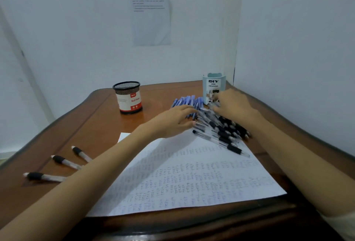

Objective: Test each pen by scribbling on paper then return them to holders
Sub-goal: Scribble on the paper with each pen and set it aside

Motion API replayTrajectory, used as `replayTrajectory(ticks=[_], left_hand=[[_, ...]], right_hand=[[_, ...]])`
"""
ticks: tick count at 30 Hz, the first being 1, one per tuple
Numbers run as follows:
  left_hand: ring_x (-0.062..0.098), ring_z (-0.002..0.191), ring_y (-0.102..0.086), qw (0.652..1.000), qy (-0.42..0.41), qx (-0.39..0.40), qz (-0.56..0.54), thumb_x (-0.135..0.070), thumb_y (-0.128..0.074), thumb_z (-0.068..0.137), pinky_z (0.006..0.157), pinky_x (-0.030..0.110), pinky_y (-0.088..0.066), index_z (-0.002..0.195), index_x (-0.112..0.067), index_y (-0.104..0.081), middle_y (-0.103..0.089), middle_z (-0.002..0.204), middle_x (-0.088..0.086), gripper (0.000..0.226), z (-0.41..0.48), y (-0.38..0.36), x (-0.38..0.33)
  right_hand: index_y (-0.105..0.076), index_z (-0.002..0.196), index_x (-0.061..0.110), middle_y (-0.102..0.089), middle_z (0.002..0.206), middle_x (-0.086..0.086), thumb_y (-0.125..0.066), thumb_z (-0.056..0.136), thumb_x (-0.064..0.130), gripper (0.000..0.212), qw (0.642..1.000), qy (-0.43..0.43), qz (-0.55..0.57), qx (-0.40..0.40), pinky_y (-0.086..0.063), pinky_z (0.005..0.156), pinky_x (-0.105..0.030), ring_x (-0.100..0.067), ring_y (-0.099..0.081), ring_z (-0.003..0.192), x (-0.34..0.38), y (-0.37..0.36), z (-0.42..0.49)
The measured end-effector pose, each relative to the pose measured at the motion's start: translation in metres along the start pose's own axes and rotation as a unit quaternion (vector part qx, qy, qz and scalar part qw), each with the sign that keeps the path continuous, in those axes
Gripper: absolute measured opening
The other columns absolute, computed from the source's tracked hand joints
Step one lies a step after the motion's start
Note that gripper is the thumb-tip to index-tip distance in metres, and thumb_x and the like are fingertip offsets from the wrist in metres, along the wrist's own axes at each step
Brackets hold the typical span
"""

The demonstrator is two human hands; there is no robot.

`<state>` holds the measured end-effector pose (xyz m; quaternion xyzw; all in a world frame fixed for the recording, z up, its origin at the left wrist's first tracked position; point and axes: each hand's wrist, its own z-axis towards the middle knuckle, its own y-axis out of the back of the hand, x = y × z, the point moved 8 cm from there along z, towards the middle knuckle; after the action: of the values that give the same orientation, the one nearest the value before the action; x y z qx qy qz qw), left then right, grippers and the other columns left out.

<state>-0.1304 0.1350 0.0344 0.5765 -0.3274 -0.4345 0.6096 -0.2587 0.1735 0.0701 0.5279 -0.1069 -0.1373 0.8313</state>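
Wooden counter [86, 125] fills the lower frame. On it, lower centre, lies a big paper sheet [192, 179], already covered in rows of small scribbles; thin and floppy, it would slide if dragged. At centre right is the pen pile, with blue pens [184, 102] fanned at the back and clear black-grip pens [221, 135] spilling onto the paper's top right corner. The left hand [172, 121] lies on the pile's left edge, fingers straight and spread, touching pens and gripping none. The right hand [232, 106] sits over the pile's far side just in front of the pale desk organizer [212, 85]. Its fingers bend down into the pens, and blur hides whether they pinch one, so I cannot tell. The black mesh holder [129, 97] stands upright at upper centre left, well apart from the pile; neither holder shows a pen poking out. Three loose pens [65, 162] lie at lower left, partly under the left forearm. Judgement: the pens are light, stiff, smooth plastic, round so they roll and scatter. Best to pinch one by the black rubber grip near the tip and lift it clear before pulling, so the stack doesn't shift.
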Motion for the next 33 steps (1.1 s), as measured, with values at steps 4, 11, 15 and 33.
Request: replayTrajectory(ticks=[4,11,15,33], left_hand=[[0.015,0.136,-0.029,1.0,0.003,0.022,0.004,-0.038,-0.037,0.099,0.109,0.03,-0.027,0.146,-0.019,-0.027,-0.026,0.152,-0.003,0.051,0.01,-0.014,-0.004],[0.015,0.136,-0.029,0.999,0.038,0.016,0.013,-0.041,-0.037,0.098,0.112,0.036,-0.028,0.145,-0.02,-0.029,-0.029,0.151,-0.002,0.052,-0.016,-0.001,0.016],[0.013,0.138,-0.026,0.995,0.1,-0.007,0.01,-0.044,-0.037,0.097,0.11,0.03,-0.024,0.145,-0.026,-0.029,-0.025,0.153,-0.007,0.051,-0.065,0.021,0.047],[0.013,0.135,-0.033,0.949,0.299,-0.084,-0.06,-0.032,-0.038,0.099,0.112,0.025,-0.02,0.138,-0.016,-0.043,-0.039,0.146,0.002,0.042,-0.264,0.012,0.151]], right_hand=[[-0.056,0.124,0.018,-0.06,0.117,-0.011,-0.05,0.093,0.033,0.035,0.998,0.016,-0.063,0.002,-0.038,0.071,-0.03,-0.029,-0.056,0.105,0.0,-0.007,0.001],[-0.059,0.122,0.019,-0.06,0.119,-0.009,-0.05,0.093,0.029,0.032,0.998,0.042,-0.047,-0.021,-0.043,0.075,-0.033,-0.029,-0.052,0.11,0.013,-0.008,0.002],[-0.06,0.121,0.025,-0.06,0.111,-0.007,-0.051,0.092,0.03,0.031,0.993,0.11,0.025,-0.047,-0.04,0.069,-0.033,-0.026,-0.051,0.107,0.05,0.002,-0.011],[-0.068,0.108,0.017,-0.066,0.102,0.002,-0.057,0.088,0.049,0.04,0.907,0.296,0.199,0.224,-0.043,0.058,-0.019,-0.013,-0.061,0.092,0.291,-0.029,-0.073]])
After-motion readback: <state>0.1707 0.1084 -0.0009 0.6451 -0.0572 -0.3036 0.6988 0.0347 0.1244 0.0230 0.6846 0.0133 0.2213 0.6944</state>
